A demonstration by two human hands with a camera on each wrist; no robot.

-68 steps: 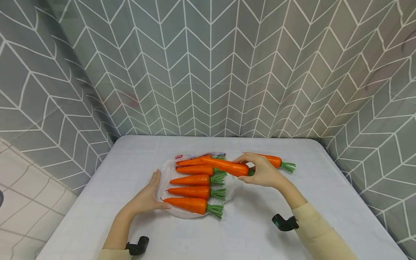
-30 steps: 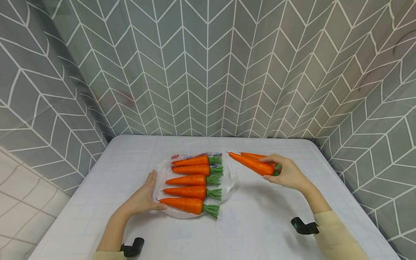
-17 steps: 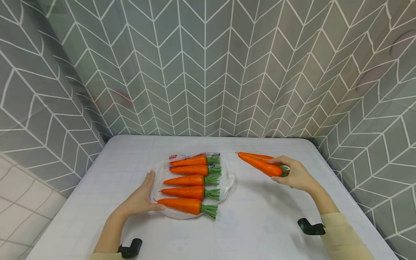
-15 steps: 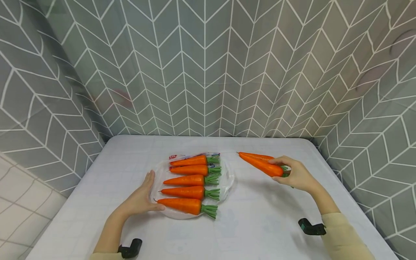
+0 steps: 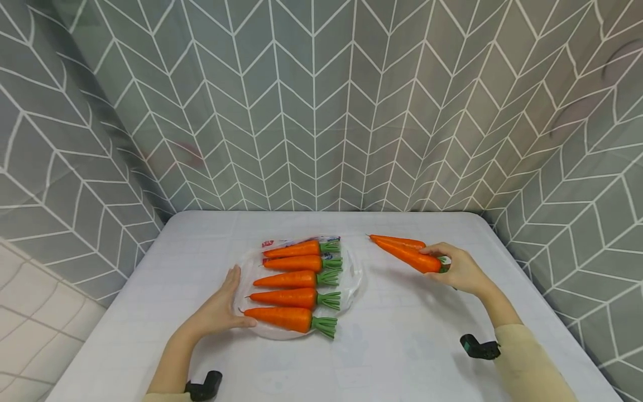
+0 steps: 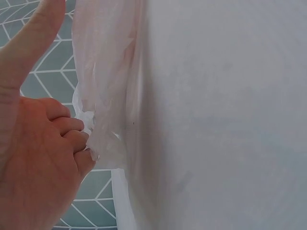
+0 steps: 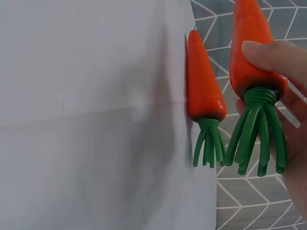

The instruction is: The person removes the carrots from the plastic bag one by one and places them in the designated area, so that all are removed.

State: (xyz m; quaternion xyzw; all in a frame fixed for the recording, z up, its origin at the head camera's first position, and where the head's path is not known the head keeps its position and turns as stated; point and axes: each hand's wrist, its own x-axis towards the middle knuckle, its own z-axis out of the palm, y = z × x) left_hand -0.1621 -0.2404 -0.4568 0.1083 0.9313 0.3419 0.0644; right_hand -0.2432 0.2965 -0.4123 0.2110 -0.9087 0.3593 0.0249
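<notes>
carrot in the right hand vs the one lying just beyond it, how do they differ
The held carrot is gripped by the right hand; the lying carrot is not in a hand.
The held carrot is raised above the table; the lying carrot rests on it.
In the right wrist view, the held carrot looks bigger than the lying carrot, perhaps only because it is nearer the camera.
Both are orange with green stalks.

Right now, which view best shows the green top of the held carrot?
The right wrist view: the green top is large and unobstructed. In the head view, the right hand hides most of it; the left wrist view doesn't show it.
</notes>
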